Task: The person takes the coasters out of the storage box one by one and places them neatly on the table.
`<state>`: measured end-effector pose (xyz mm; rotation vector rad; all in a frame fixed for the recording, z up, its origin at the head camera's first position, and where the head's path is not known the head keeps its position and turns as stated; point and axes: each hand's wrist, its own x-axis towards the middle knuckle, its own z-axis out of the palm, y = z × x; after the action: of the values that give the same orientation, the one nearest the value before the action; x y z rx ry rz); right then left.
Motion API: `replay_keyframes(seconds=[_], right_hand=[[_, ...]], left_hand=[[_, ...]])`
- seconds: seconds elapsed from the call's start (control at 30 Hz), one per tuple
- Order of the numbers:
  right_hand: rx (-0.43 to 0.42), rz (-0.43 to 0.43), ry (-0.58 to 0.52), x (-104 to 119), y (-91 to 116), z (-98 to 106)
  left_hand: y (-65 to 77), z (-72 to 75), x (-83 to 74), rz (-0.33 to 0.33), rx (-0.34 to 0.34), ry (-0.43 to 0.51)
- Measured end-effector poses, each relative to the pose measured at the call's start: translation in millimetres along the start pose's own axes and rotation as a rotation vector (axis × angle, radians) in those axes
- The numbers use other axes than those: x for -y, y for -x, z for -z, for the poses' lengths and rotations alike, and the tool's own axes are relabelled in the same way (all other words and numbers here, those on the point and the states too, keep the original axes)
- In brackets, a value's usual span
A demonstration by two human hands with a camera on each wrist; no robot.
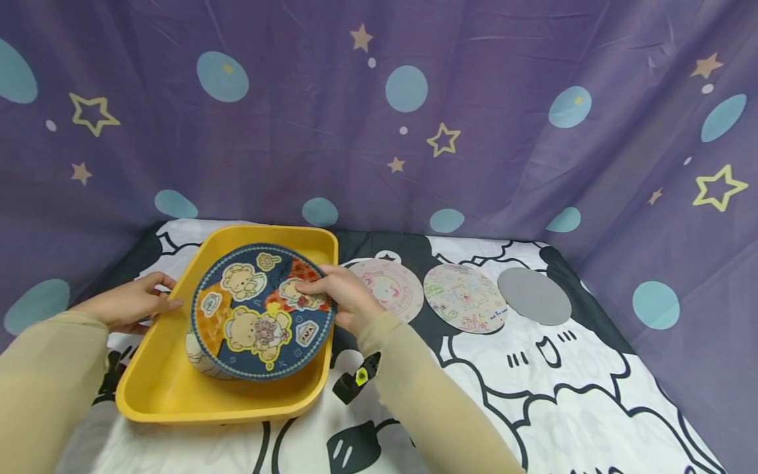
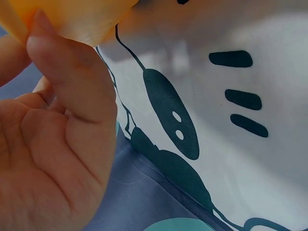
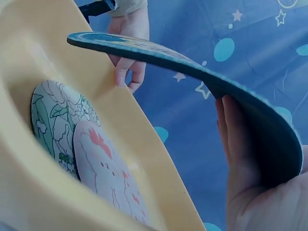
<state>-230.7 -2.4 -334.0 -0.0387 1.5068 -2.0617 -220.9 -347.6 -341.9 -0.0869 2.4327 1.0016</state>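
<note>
My right hand (image 1: pixel 351 299) grips a round dark-blue mat (image 1: pixel 263 313) with teddy bears by its right edge, thumb on top and fingers beneath. The mat hangs tilted over a yellow plastic tray (image 1: pixel 177 392), and its dark underside (image 3: pixel 274 139) shows in the right wrist view. My left hand (image 1: pixel 135 303) pinches the tray's left rim, thumb on the inside and fingers outside. Inside the tray lie a green floral round mat (image 3: pixel 48 120) and a pale pink-and-white one (image 3: pixel 108 168) overlapping it. From the head view they are mostly hidden under the held mat.
To the right of the tray lie a pink round mat (image 1: pixel 391 286), a mat with colourful doodles (image 1: pixel 464 298) and a plain grey disc (image 1: pixel 535 296) in a row. Beneath is a black-and-white cartoon cloth (image 1: pixel 568 395). A purple curtain (image 1: pixel 355 164) hangs behind.
</note>
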Motion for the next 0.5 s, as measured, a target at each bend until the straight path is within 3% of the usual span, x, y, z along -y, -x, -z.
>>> replay_keyframes(seconds=[0.5], right_hand=[[-0.012, 0.022, -0.044, -2.6, 16.6, 22.7]], left_hand=[[-0.5, -0.1, 0.2, -0.001, -0.007, 0.003]])
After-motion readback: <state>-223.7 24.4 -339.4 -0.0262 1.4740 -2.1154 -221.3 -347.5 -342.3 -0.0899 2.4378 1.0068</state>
